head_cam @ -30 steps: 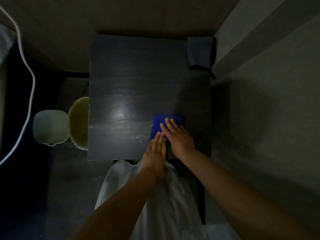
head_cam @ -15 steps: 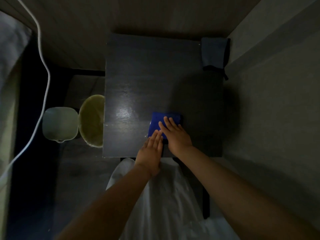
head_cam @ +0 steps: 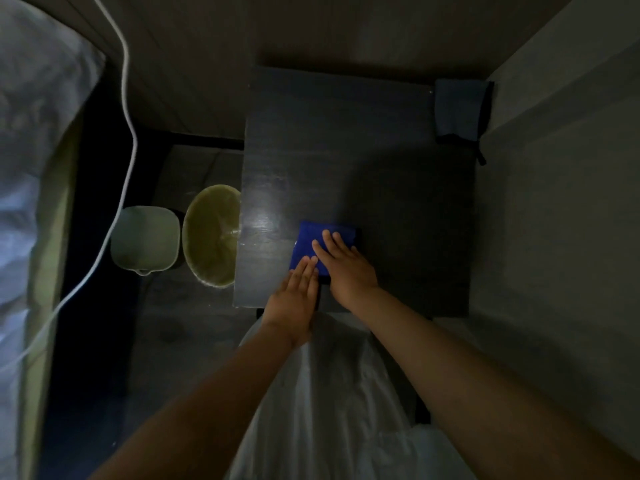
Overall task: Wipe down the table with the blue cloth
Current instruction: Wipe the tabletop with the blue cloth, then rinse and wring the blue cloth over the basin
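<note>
The folded blue cloth (head_cam: 309, 241) lies flat on the near half of the dark table (head_cam: 346, 150), left of centre, under both hands. My view shows the right hand (head_cam: 347, 268) spread flat on top of it, fingers straight and slightly apart, palm covering the cloth's near right part. The left hand (head_cam: 294, 299) is just beside it, fingers straight and held together; its fingertips rest on the cloth's near left corner while the palm sits over the table's near edge. Neither hand curls around anything; both press with open palms.

Against the frame 1.0 s ago, I see the cloth and both hands closer to the table's left edge, with the hands in the same flat pose.

Off the left edge stand a yellow-green bin (head_cam: 211, 237) and a pale green container (head_cam: 145, 240). A dark folded cloth (head_cam: 457, 109) sits on the far right corner.
</note>
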Available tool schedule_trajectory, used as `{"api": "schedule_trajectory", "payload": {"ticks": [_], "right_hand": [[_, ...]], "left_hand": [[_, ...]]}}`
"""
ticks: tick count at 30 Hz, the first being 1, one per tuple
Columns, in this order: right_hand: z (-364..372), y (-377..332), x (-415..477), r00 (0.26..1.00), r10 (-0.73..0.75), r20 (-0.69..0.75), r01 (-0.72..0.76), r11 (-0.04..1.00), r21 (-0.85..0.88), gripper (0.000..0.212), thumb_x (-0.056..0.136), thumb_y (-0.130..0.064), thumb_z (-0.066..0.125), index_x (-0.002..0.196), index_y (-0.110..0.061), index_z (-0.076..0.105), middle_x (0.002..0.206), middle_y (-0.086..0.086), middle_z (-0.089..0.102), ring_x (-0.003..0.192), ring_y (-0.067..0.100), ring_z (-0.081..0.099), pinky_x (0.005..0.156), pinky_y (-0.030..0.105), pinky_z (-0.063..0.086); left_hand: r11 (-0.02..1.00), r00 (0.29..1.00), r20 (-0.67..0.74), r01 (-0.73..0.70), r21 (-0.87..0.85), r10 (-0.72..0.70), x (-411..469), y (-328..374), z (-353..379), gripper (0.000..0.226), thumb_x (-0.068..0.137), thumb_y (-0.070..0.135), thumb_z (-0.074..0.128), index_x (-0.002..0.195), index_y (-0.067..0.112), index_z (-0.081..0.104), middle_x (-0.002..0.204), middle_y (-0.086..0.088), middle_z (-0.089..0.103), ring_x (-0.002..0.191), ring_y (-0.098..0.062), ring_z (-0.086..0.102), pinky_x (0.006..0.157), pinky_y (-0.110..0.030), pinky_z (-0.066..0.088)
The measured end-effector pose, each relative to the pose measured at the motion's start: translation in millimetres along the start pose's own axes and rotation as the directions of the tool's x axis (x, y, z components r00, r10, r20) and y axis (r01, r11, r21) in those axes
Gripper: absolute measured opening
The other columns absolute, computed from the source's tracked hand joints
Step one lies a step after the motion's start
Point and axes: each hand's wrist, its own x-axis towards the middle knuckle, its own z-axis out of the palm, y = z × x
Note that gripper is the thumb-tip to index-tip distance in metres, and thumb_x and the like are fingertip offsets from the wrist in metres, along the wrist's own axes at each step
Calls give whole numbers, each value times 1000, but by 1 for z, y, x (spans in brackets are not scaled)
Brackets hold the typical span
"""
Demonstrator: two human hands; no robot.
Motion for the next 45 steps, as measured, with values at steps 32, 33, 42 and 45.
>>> {"api": "schedule_trajectory", "payload": {"ticks": [32, 33, 42, 45], "right_hand": [[-35, -49, 51, 923, -125, -363, 62, 981, -182, 40, 92, -30, 58, 130, -21, 50, 134, 3, 50, 127, 20, 44, 106, 38, 34], [-34, -48, 52, 918, -145, -369, 72, 976, -203, 40, 92, -30, 57, 130, -20, 50, 134, 3, 51, 127, 20, 45, 106, 38, 34], [-37, -53, 62, 898, -209, -387, 92, 950, -299, 35, 92, -32, 56, 125, -18, 53, 128, 4, 55, 124, 22, 46, 107, 39, 32], [-37, -57, 64, 900, -206, -384, 86, 948, -307, 31, 92, -31, 57, 120, -18, 56, 124, 4, 57, 121, 21, 48, 106, 39, 33]], "left_hand": [[278, 570, 38, 456, -846, -821, -4, -62, -1, 30, 86, 34, 66, 107, 15, 56, 107, -4, 59, 99, -22, 58, 80, -39, 51], [266, 550, 49, 478, -837, -834, -3, -60, 0, 30, 86, 35, 66, 107, 15, 56, 108, -5, 59, 98, -22, 58, 81, -39, 51], [187, 467, 137, 581, -792, -873, 2, -53, 0, 33, 87, 41, 63, 107, 15, 61, 113, -6, 57, 107, -25, 54, 89, -44, 47], [184, 484, 151, 576, -797, -862, 3, -55, 3, 29, 89, 39, 60, 106, 16, 63, 113, -6, 57, 108, -24, 54, 90, -44, 46]]}}
